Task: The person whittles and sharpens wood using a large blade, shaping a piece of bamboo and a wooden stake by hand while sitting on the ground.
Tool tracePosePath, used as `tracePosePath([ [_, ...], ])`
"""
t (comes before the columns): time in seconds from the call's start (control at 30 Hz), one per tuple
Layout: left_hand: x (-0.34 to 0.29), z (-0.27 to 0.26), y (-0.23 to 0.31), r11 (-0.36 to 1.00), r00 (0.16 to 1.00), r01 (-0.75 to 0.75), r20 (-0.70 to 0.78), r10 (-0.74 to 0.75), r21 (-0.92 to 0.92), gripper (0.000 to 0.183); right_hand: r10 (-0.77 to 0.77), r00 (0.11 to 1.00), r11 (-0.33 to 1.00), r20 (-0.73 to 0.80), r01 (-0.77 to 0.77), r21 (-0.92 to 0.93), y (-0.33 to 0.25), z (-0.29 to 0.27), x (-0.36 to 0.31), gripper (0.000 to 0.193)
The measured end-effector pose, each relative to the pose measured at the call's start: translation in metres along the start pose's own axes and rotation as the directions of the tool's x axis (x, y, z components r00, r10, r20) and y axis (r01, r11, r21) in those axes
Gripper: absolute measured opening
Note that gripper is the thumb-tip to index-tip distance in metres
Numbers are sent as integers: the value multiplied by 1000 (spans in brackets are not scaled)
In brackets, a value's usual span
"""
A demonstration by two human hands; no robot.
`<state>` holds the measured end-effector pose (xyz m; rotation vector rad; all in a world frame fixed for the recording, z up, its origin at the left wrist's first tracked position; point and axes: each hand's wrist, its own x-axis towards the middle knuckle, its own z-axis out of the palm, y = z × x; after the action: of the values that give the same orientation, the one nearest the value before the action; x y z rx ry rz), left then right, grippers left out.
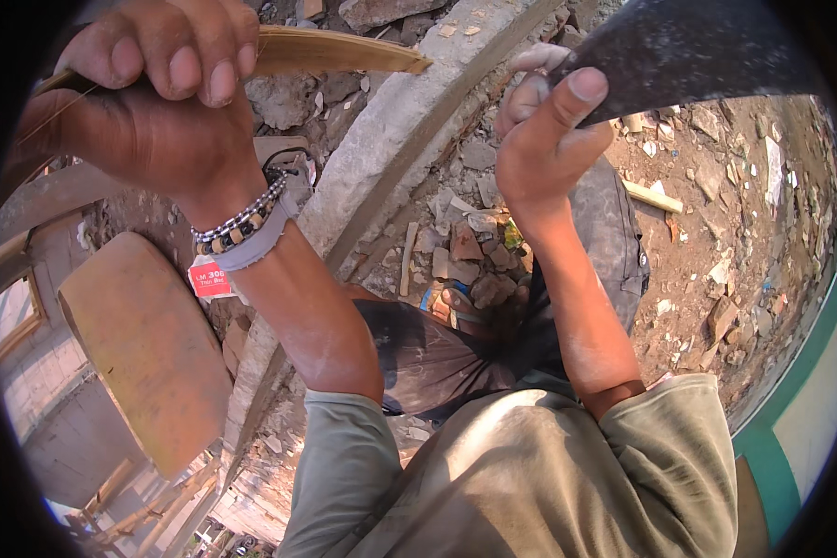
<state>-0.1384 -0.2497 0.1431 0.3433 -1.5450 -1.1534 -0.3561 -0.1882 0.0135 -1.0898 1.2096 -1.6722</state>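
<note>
My left hand (167, 121) is closed around a thin, yellowish wooden strip (344, 53), which reaches to the right and ends in a ragged tip over a concrete beam. Beaded bracelets and a grey band circle that wrist. On the right, my right hand (549, 139) grips the narrow end of a dark, speckled, flat blade-like piece (702, 56), thumb pressed on its face. This piece widens toward the upper right; its far end runs out of view. The two held things are apart.
The long concrete beam (381, 149) crosses diagonally under my left arm. Broken bricks and rubble (479, 265) lie around my feet, with a loose wooden stick (653, 196) to the right. A brown board (149, 344) leans at left; a green-and-white wall (790, 418) stands lower right.
</note>
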Motion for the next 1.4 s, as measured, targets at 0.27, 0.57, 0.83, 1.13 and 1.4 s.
tracePosePath([
  [0.27,-12,-10,10,1000,1000,25,4,-24,-13,71,590,704,780,395,-371,-504,25,-33,10,60],
  [0.57,3,-6,2,999,998,18,59,-16,-32,69,258,943,947,210,-204,-248,82,-6,-32,59],
  [0.83,-21,-37,25,996,988,47,150,-36,-72,80,472,774,877,422,-363,-315,2,-17,5,60],
  [1.13,-2,-26,2,996,970,32,241,-10,-88,79,415,844,837,341,-207,-506,113,-14,-45,50],
  [1.4,-2,-23,19,996,997,75,19,-74,-53,61,286,902,958,324,-258,-127,-16,-12,1,57],
])
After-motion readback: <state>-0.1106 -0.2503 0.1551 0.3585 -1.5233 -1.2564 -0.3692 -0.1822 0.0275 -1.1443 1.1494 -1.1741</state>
